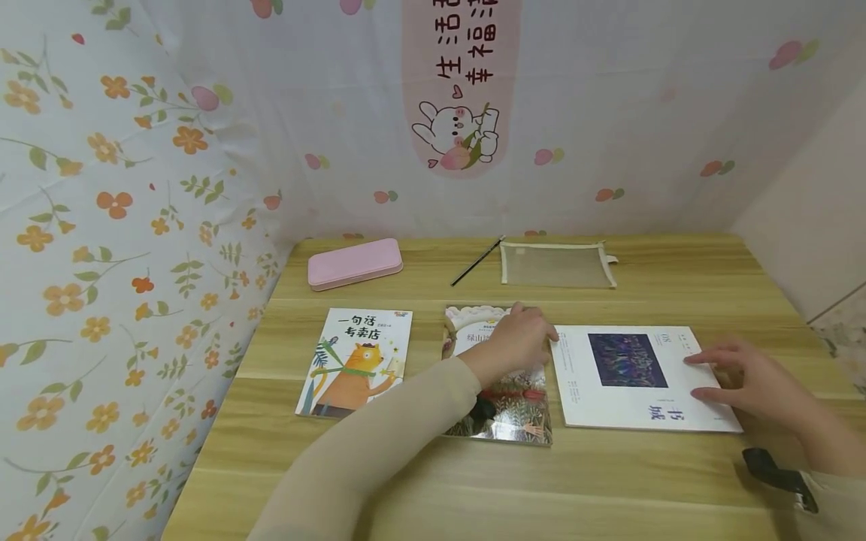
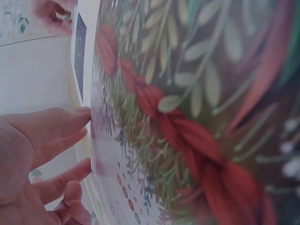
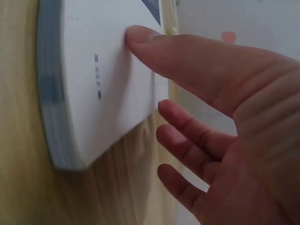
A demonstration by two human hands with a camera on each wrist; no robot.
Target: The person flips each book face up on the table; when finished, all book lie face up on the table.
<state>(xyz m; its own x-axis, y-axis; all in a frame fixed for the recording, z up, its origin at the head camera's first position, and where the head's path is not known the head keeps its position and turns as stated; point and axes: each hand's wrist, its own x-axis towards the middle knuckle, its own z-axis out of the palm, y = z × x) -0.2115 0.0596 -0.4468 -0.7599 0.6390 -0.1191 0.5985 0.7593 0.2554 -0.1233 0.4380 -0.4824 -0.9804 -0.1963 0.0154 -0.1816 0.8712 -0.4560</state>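
Three books lie in a row on the wooden table (image 1: 473,481). My left hand (image 1: 522,338) rests on the middle book, a leafy floral cover (image 1: 507,417), with its fingertips at that book's right edge. In the left wrist view the straight fingers (image 2: 56,126) touch the edge of the floral cover (image 2: 187,117). My right hand (image 1: 740,379) lies at the right edge of a white book with a dark blue picture (image 1: 622,406). In the right wrist view its thumb (image 3: 154,47) presses on the white cover (image 3: 93,93) while the other fingers spread beside the edge.
A book with an orange cat (image 1: 355,361) lies at the left of the row. Behind are a pink case (image 1: 355,263), a black pen (image 1: 476,261) and a mesh pouch (image 1: 556,264). Flowered cloth walls close in the left and back.
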